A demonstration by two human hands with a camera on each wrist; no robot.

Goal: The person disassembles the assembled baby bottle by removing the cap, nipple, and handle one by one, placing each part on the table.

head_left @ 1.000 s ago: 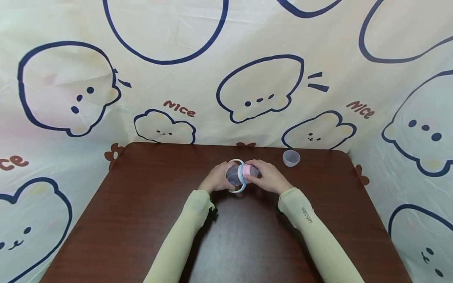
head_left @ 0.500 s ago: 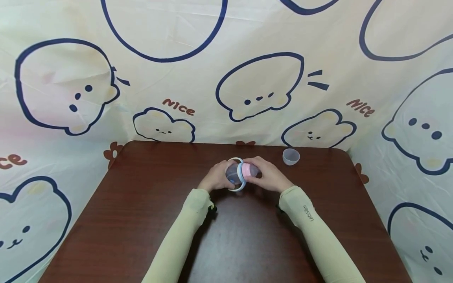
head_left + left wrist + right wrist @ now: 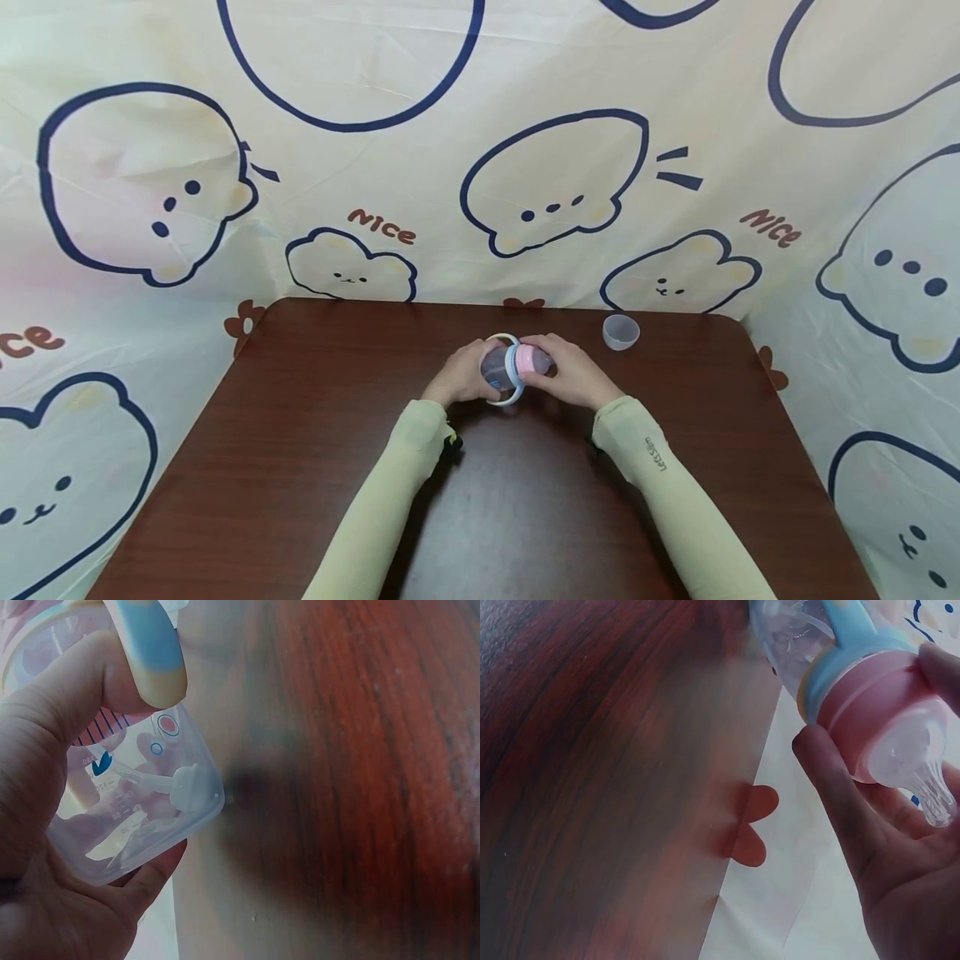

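A clear baby bottle (image 3: 494, 369) lies sideways between my two hands over the table. My left hand (image 3: 460, 375) grips its body, thumb and fingers on opposite sides; in the left wrist view a straw with a weighted end shows inside the bottle (image 3: 142, 795). My right hand (image 3: 570, 372) holds the pink collar (image 3: 877, 705) between thumb and fingers. A clear teat (image 3: 922, 769) sticks out of that collar, towards the right palm. Between the hands, a blue and cream ring with two handles (image 3: 851, 634) circles the bottle's neck.
A small translucent cup-shaped cap (image 3: 621, 332) stands near the back edge of the dark brown table (image 3: 495, 508), right of my hands. Behind and at both sides hangs a cream cloth (image 3: 420, 175) printed with cartoon bears.
Both hands keep their hold on the bottle and collar in nearly the same place. The head view shifts slightly; the cap stays where it was.
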